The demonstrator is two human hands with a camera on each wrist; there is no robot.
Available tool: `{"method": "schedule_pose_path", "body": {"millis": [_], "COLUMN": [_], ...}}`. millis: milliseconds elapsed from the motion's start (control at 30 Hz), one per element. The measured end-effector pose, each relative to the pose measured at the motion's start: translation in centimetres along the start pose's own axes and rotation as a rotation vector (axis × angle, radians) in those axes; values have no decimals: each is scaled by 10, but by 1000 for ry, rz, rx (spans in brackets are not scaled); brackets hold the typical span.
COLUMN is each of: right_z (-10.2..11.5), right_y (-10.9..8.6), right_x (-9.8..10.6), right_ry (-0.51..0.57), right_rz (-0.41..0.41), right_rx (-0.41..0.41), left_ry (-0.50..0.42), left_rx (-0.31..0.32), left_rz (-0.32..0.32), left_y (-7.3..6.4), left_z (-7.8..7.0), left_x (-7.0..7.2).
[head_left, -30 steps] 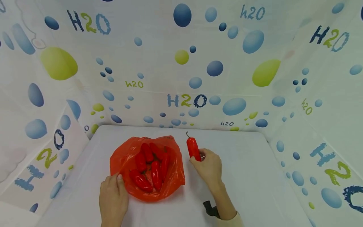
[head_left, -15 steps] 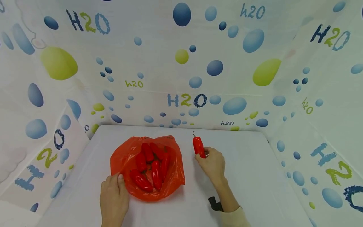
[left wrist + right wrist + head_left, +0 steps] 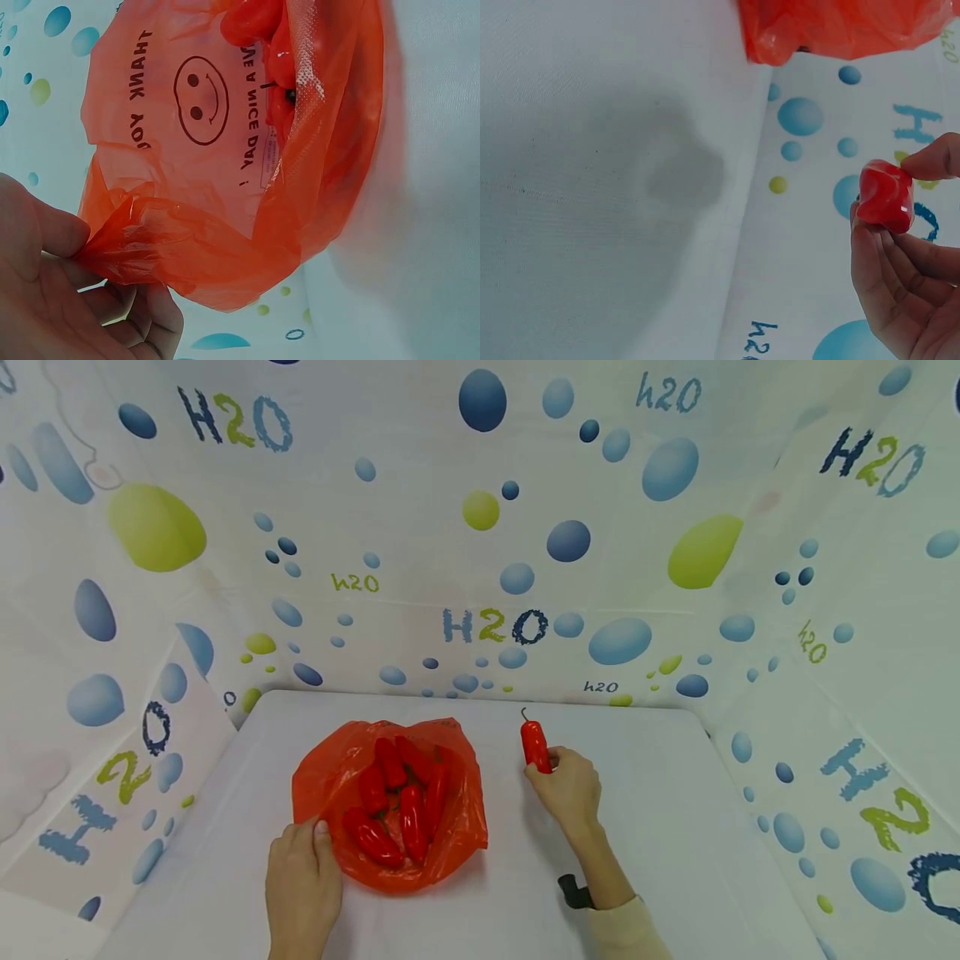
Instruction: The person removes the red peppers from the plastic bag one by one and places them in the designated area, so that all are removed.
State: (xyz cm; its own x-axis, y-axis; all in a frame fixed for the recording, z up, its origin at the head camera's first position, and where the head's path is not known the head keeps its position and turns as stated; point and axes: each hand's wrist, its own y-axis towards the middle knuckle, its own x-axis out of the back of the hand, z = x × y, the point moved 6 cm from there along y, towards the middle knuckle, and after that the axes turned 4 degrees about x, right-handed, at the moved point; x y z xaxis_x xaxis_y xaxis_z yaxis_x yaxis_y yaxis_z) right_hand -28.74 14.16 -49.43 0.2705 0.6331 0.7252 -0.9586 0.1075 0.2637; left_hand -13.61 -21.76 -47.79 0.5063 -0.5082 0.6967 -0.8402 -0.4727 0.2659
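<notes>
The red pepper (image 3: 534,745) has been carried rightward in the right hand (image 3: 567,789), farther from the orange-red bag (image 3: 315,785), so the gap between pepper and bag has been widened. A smaller shift was made in the last 0.5 s. More of the pale sleeve (image 3: 628,927) has been brought into the head view.

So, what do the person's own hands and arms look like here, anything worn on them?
Both the left hand and the right hand are bare, without gloves. A plain cream sleeve covers the right forearm, and a small black piece juts out by that wrist. No sleeve shows on the left.
</notes>
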Motion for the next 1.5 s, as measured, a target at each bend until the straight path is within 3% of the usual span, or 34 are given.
{"method": "schedule_pose_path", "body": {"millis": [300,933,1500], "right_z": [-14,-46,-65], "right_y": [7,26,38], "right_x": [-4,-22,-38], "right_ry": [-35,-94,-72], "right_rz": [-7,39,104], "right_rx": [-3,-50,-96], "left_ry": [-5,9,6], "left_rx": [-22,-2,-28], "left_rz": [11,24,12], "left_y": [-1,-1,0], "left_z": [0,3,8], "left_x": [-3,-2,-4]}}
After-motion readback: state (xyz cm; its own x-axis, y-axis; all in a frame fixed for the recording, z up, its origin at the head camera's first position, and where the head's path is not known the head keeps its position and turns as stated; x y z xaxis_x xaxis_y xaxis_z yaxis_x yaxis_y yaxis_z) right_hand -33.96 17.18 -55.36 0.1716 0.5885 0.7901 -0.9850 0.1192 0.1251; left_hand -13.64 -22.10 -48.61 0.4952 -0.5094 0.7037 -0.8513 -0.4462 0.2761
